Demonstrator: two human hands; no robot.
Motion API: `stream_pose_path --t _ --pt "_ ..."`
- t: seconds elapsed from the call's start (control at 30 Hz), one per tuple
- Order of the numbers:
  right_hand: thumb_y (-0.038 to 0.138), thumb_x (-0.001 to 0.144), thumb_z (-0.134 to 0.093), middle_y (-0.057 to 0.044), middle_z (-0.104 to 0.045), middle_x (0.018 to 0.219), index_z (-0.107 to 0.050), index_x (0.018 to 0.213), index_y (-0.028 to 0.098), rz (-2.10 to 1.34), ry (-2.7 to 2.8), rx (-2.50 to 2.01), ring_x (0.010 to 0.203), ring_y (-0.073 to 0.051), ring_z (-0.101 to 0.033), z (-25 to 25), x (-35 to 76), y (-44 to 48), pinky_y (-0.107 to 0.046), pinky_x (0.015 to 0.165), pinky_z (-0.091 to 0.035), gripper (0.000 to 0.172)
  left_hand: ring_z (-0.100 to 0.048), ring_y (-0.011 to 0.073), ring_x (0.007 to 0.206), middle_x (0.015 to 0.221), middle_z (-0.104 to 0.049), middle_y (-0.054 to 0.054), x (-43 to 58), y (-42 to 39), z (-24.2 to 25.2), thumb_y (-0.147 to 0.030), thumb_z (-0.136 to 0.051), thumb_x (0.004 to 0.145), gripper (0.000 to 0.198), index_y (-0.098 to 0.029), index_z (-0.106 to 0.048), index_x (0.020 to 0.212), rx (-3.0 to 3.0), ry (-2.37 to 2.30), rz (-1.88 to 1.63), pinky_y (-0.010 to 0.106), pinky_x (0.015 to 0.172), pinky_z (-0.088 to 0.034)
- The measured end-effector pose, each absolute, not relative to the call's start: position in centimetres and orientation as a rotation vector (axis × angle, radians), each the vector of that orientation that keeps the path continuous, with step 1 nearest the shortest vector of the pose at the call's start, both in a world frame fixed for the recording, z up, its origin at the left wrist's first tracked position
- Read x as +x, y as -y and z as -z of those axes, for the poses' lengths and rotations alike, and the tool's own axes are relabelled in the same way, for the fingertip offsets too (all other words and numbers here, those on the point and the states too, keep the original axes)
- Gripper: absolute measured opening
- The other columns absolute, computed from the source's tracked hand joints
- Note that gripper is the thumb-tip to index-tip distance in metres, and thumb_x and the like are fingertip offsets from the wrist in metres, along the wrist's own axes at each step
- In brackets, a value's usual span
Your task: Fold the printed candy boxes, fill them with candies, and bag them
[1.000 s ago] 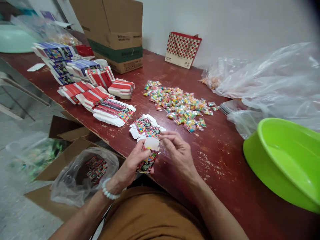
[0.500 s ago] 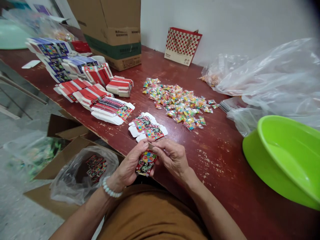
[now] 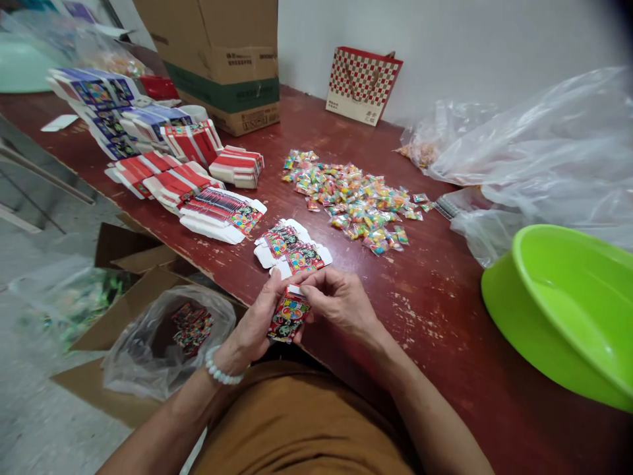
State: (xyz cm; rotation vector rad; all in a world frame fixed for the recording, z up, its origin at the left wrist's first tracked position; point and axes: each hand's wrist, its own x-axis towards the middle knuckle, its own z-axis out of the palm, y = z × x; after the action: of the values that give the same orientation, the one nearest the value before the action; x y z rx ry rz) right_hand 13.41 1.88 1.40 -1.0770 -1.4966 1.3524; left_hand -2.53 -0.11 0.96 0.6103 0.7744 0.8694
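Observation:
A small printed candy box [image 3: 289,315], red and black with colourful lettering, is held upright near the table edge in front of my body. My left hand [image 3: 260,316] wraps round its left side, the thumb along the edge. At the box's top, my right hand [image 3: 341,300] pinches the white end flap between thumb and fingers. Just beyond lie several flattened boxes [image 3: 304,256] of the same print. Behind them is a heap of small clear candy packets [image 3: 351,198] with bright sweets. What the box contains is hidden.
Stacked flat cartons [image 3: 180,185] line the table's left side before a large cardboard box [image 3: 232,86]. A green basin [image 3: 539,310] and plastic bags [image 3: 548,152] stand right. A paper bag [image 3: 363,86] leans on the wall. Below left, a lined carton [image 3: 148,363] holds filled-looking boxes.
The brown-looking flap at the box's top has been folded down, and a white flap now shows there. My right fingers have shifted slightly along the top edge.

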Motion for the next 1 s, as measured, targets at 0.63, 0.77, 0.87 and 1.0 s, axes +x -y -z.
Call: stream_pose_path --t 0.63,0.77,0.87,1.0 --pt "0.039 0.092 -0.062 -0.007 -0.067 0.101 -0.065 0.121 0.022 -0.908 1.631 -1.297 0.077 -0.018 -0.060 2.0 14.5 -3.9 -0.036 0.078 -0.052 0.033 -0.063 0.0159 0.049 0.070 -0.071 0.001 -8.9 1.2 -1.0 -0.047 -0.067 0.082 0.049 -0.017 -0.063 0.121 0.681 -1.185 -1.160 0.026 0.048 -0.051" --pt "0.045 0.086 -0.068 -0.018 -0.060 0.121 -0.061 0.128 0.015 -0.455 1.802 -1.653 0.103 -0.030 -0.058 3.2 16.3 -7.8 -0.046 0.089 -0.047 0.051 -0.069 0.0269 0.088 0.095 -0.075 0.002 -17.0 2.3 2.2 -0.048 -0.068 0.083 0.040 -0.025 -0.068 0.115 0.935 -1.840 -1.182 0.032 0.066 -0.054" --pt "0.056 0.084 -0.070 -0.020 -0.058 0.125 -0.064 0.124 0.015 -0.333 1.934 -1.854 0.113 -0.038 -0.052 3.6 15.8 -8.3 -0.050 0.089 -0.044 0.058 -0.055 0.0406 0.125 0.114 -0.073 -0.002 -20.7 2.7 4.5 -0.052 -0.066 0.083 0.040 -0.034 -0.068 0.119 1.106 -2.125 -1.103 0.044 0.087 -0.049" --pt "0.061 0.079 -0.073 -0.017 -0.060 0.121 -0.066 0.116 0.018 -0.295 1.859 -1.932 0.111 -0.036 -0.052 4.3 14.7 -7.6 -0.047 0.087 -0.041 0.057 -0.055 0.0382 0.125 0.129 -0.066 -0.001 -19.5 1.9 4.5 -0.048 -0.062 0.087 0.048 -0.032 -0.059 0.132 1.278 -2.071 -1.170 0.049 0.106 -0.040"
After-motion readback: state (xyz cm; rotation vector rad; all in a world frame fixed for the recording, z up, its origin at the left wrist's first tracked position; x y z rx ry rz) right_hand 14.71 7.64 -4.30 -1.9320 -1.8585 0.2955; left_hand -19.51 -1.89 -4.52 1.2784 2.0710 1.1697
